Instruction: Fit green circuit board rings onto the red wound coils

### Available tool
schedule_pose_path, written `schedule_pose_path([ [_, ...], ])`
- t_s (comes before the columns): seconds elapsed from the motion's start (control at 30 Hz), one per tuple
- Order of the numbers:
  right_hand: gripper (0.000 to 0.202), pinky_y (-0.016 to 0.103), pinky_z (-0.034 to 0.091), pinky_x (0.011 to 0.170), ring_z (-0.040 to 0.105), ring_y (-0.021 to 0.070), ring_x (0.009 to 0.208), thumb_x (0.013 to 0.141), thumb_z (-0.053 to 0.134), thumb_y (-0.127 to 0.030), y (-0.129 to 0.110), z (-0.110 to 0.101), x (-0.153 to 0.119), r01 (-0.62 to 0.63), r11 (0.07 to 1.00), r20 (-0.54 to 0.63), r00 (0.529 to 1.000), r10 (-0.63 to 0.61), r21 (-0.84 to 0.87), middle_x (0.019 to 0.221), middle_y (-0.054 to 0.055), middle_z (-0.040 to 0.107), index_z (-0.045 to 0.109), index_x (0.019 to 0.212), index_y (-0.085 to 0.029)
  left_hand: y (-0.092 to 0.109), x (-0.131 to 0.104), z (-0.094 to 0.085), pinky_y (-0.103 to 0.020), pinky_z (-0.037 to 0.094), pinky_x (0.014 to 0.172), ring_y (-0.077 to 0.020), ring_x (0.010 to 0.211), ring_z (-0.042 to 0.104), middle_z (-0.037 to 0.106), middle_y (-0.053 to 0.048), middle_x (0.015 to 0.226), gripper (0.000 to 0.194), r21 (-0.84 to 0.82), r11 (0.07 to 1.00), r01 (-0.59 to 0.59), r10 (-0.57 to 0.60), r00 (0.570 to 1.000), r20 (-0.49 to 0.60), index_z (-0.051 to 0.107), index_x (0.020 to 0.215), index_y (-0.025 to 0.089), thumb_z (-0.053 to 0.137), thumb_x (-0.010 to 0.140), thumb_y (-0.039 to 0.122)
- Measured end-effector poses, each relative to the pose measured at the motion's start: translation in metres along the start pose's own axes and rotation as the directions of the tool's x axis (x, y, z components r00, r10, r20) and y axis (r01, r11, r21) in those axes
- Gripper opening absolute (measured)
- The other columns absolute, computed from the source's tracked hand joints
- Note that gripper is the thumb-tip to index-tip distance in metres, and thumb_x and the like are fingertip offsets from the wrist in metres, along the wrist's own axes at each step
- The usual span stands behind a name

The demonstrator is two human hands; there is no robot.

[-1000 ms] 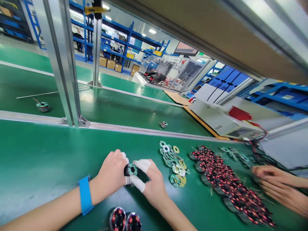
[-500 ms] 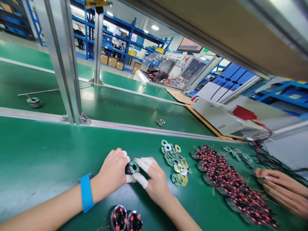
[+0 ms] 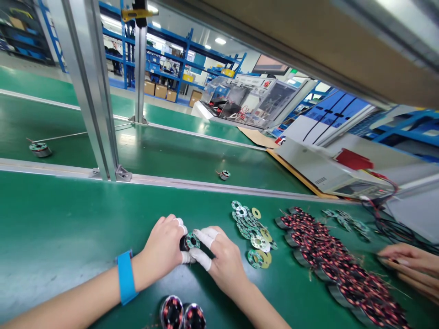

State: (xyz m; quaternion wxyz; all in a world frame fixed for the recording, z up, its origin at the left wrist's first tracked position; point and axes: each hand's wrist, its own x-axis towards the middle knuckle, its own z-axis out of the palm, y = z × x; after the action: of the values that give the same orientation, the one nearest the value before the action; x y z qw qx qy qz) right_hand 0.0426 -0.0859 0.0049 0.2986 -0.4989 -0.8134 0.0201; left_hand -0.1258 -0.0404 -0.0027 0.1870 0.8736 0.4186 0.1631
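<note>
My left hand (image 3: 167,244), with white finger cots and a blue wristband (image 3: 126,277), is closed around a dark motor stator (image 3: 184,243) just above the green bench. White cots also cover fingers of my right hand (image 3: 222,257). Its thumb and fingers pinch a green ring-shaped circuit board (image 3: 192,240) at the face of that stator. How board and stator meet is partly hidden by fingers. Two copper-wound stators (image 3: 172,312) stand near my forearms at the bottom edge. Right of my right hand lies a loose pile of ring boards (image 3: 249,224).
Rows of copper-wound stators (image 3: 339,262) fill the right of the bench. Beyond them are more green boards (image 3: 346,220) and another person's hand (image 3: 408,262). Behind a metal rail (image 3: 192,185), a green belt carries motors (image 3: 40,150). An aluminium post (image 3: 98,91) rises at left.
Both my hands keep their hold with little movement. The motors behind the rail have shifted left relative to the post. The other person's hand has moved right, and the view has shifted slightly.
</note>
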Motion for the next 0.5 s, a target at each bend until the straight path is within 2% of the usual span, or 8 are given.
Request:
schedule_pose_path([
  [0.17,0.025,0.031,0.052,0.067,0.06,0.0198,0.079,0.084,0.056,-0.035,0.0022,-0.0041,0.0052,-0.048,0.988,0.094,0.995,0.035,0.145,0.088,0.008,0.067,0.064,0.103,-0.02,0.0019,0.0001,-0.004,-0.033,0.032,0.065,-0.0218,0.078,0.05,0.059,-0.005,0.077,0.032,0.002,1.0,0.023,-0.023,1.0,0.017,0.06,0.07,0.017,0.063,0.073,0.049],
  [0.4,0.023,0.034,0.051,0.065,0.059,0.0226,0.077,0.078,0.063,-0.033,0.0022,-0.0018,0.0068,-0.139,0.983,0.148,0.982,0.121,0.118,0.083,0.008,0.067,0.067,0.095,-0.019,0.0039,0.0005,-0.0055,-0.032,0.032,0.067,-0.0215,0.079,0.05,0.06,-0.004,0.077,0.022,0.0,0.999,0.048,-0.048,0.998,0.05,0.06,0.07,0.017,0.069,0.068,0.037],
  [0.5,0.023,0.036,0.051,0.069,0.059,0.0239,0.081,0.076,0.064,-0.03,-0.0006,0.0021,0.0043,-0.196,0.973,0.149,0.973,0.176,0.126,0.087,0.009,0.067,0.065,0.096,-0.017,0.0041,0.0003,-0.0031,-0.033,0.033,0.067,-0.0217,0.08,0.05,0.06,-0.005,0.078,0.019,-0.003,0.998,0.056,-0.056,0.997,0.055,0.06,0.07,0.017,0.069,0.068,0.033],
])
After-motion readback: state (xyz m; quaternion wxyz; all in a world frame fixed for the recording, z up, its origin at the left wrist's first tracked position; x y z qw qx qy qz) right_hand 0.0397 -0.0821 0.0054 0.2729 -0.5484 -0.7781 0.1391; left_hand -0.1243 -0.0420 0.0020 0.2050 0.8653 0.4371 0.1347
